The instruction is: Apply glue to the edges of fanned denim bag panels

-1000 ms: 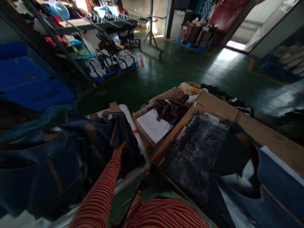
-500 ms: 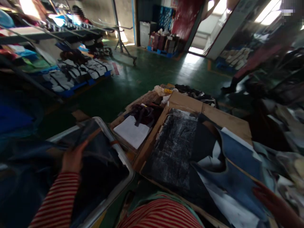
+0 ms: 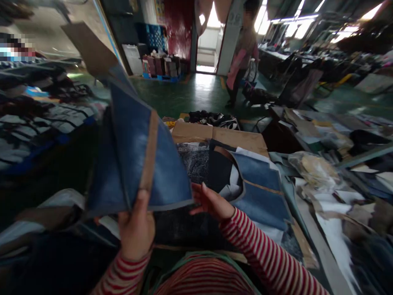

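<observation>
- Head view: the left hand (image 3: pixel 136 229) grips a stack of blue denim pieces (image 3: pixel 138 159) by its lower edge, raised upright in front of the chest; the thumb presses on a tan strip.
- The right hand (image 3: pixel 211 203) is open, fingers spread, at the stack's lower right corner, above the cardboard box (image 3: pixel 221 137) of cut denim.
- Supporting that corner from beneath should stop the pieces fanning apart.
- Green workshop floor (image 3: pixel 190 92); a person (image 3: pixel 242 53) stands near the doorway.
</observation>
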Demonstrator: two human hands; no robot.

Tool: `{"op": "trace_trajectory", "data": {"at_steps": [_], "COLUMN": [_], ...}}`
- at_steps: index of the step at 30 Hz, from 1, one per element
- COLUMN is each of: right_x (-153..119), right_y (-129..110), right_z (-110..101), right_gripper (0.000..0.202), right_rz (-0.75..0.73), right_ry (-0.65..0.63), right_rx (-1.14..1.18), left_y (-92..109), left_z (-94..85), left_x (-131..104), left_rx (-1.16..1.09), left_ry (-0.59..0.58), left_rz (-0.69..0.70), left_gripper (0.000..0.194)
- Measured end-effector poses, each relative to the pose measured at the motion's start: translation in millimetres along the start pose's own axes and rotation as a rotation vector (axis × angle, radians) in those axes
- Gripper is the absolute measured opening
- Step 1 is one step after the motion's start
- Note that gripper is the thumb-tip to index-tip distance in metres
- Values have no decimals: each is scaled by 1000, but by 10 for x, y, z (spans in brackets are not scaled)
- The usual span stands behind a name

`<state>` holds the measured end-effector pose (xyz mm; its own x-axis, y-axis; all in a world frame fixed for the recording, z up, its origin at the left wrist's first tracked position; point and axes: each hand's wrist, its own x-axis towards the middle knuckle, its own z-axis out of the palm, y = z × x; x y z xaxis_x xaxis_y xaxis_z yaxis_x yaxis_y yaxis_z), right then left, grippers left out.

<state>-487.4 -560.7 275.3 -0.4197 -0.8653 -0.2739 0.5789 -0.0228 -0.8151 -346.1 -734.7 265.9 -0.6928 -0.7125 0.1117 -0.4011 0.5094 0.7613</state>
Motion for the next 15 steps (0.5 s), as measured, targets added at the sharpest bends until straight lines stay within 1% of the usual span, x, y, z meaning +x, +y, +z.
{"op": "trace_trajectory", "data": {"at_steps": [1, 2, 3, 4, 5, 6, 7, 8, 9, 11, 13, 14, 15], "right_x": [2, -4, -17, -35, -53, -69, -78, -76, -63, 4, 109, 166, 219], "right_y": [36, 96, 177, 269, 362, 443, 502, 531, 525, 411, 190, 55, -88], "right_z": [-160, -339, -521, -690, -833, -941, -1009, -1034, -1017, -870, -605, -444, -273], "right_gripper": [52, 48, 44, 42, 39, 35, 32, 29, 29, 30, 29, 25, 20], "right_rz": [27, 51, 65, 68, 52, 26, -4, -38, -75, -156, -231, -264, -289], "right_ry": [116, 240, 361, 461, 531, 561, 564, 550, 534, 511, 473, 437, 379], "right_rx": [15, 3, -28, -70, -118, -166, -208, -240, -253, -241, -217, -205, -189], "left_y": [127, 207, 238, 221, 164, 79, -18, -111, -187, -260, -226, -180, -123], "left_z": [244, 472, 673, 837, 959, 1035, 1070, 1070, 1048, 986, 973, 1001, 1050], "left_x": [-131, -267, -397, -513, -607, -671, -701, -694, -654, -496, -298, -204, -119], "left_rx": [-265, -344, -396, -480, -583, -670, -745, -802, -836, -895, -965, -1006, -1047], "left_ry": [-97, -212, -297, -456, -664, -823, -934, -983, -958, -830, -738, -728, -745], "left_rz": [-218, -280, -337, -434, -571, -674, -750, -803, -825, -877, -936, -944, -930], "left_gripper": [47, 46, 45, 47, 48, 46, 42, 39, 35, 30, 28, 29, 31]}}
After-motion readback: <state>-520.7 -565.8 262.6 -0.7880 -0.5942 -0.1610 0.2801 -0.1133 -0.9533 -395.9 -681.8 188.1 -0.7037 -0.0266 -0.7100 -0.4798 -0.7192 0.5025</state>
